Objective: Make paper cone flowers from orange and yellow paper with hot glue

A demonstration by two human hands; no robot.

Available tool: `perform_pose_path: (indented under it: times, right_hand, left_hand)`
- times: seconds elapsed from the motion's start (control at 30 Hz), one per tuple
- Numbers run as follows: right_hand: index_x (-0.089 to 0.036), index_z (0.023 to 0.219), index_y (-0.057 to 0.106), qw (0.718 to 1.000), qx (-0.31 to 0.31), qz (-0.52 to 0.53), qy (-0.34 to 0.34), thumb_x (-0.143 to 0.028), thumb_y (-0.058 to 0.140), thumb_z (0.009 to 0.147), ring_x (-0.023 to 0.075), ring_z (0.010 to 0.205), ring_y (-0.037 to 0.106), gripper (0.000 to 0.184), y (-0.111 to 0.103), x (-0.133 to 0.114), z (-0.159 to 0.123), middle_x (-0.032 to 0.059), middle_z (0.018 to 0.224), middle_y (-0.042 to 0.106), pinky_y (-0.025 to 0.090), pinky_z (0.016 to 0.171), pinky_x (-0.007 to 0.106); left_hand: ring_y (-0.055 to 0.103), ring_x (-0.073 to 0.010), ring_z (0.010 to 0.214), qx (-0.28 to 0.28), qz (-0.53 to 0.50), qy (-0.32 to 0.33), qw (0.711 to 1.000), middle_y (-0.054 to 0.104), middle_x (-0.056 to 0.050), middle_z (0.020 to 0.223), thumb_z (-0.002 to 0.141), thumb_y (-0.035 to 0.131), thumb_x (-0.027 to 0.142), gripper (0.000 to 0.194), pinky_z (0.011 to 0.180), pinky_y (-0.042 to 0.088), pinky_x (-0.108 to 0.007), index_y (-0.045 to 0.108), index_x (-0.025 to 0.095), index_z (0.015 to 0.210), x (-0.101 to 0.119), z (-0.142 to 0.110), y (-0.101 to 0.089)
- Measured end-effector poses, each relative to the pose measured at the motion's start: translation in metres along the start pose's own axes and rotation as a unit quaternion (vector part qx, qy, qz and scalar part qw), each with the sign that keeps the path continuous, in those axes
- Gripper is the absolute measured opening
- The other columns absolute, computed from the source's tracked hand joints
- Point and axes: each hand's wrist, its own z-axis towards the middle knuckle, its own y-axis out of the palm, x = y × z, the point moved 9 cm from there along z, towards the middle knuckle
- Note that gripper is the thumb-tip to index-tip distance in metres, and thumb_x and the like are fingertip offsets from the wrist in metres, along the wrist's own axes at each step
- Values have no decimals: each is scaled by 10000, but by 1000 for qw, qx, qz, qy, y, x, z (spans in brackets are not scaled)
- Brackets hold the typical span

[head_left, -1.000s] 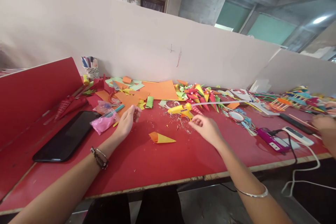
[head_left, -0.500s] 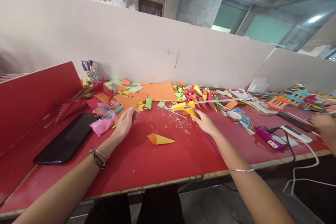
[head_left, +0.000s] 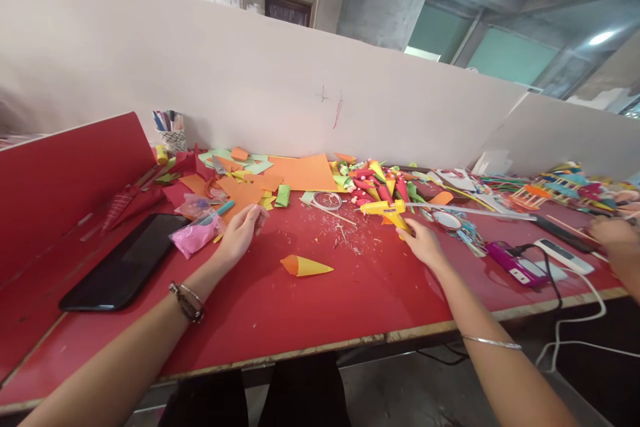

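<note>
My right hand (head_left: 424,241) grips the handle of a yellow glue gun (head_left: 383,209), its nozzle pointing left. A long translucent glue stick (head_left: 465,211) sticks out of the gun's rear to the right. My left hand (head_left: 242,235) rests near the paper scraps, fingers loosely curled and a little apart, with nothing visible in them. On the table between and nearer than my hands lies a yellow paper cone (head_left: 311,266) with an orange end at its left. Neither hand touches the cone.
A black phone (head_left: 123,261) and a pink bag (head_left: 197,235) lie left. Orange paper (head_left: 303,173) and many small paper cones (head_left: 383,180) line the back. A purple power adapter (head_left: 516,263) with cables sits right, near another person's hand (head_left: 613,230).
My right hand has moved right with the glue gun, away from my left hand. My left hand and the yellow cone have stayed in place.
</note>
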Motion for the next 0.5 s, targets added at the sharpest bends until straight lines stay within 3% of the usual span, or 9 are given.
perform_pose_path:
  times: [0.17,0.27,0.33,0.4,0.5]
  right_hand:
    - [-154,1008,544,1000,2,-2,-23,-374,478,718,225,849,585,371,-3,-3,2,106,970,615,443,734,332]
    - [-135,1050,522,1000,14,-17,-21,-404,485,717,215,843,592,429,-18,-2,-1,118,966,607,459,725,319]
    - [-126,1032,538,996,27,-80,-20,-412,486,719,227,843,591,427,-33,-8,-8,128,953,607,459,722,327]
    - [-131,930,593,983,14,-179,-40,-396,481,724,250,846,585,353,-44,-26,-18,138,958,607,449,713,342]
    - [-189,867,614,976,-54,-203,-59,-380,424,773,206,731,599,285,-45,-66,-37,77,894,628,445,610,300]
  left_hand:
    - [378,-71,469,29,30,31,999,389,40,545,804,349,321,243,456,332,-188,476,159,673,17,5,-16]
    - [418,-73,485,102,59,34,992,431,31,578,781,379,318,203,463,358,-181,500,168,717,37,9,-54]
    - [447,-90,496,139,138,-1,981,480,15,612,770,380,329,207,447,364,-190,523,182,785,45,9,-84]
    - [498,-123,553,104,270,-18,957,546,-14,707,746,414,366,240,478,399,-222,551,194,843,50,8,-102]
    - [527,-243,890,-47,480,18,876,576,-56,973,669,527,437,373,722,430,-330,571,223,972,38,1,-99]
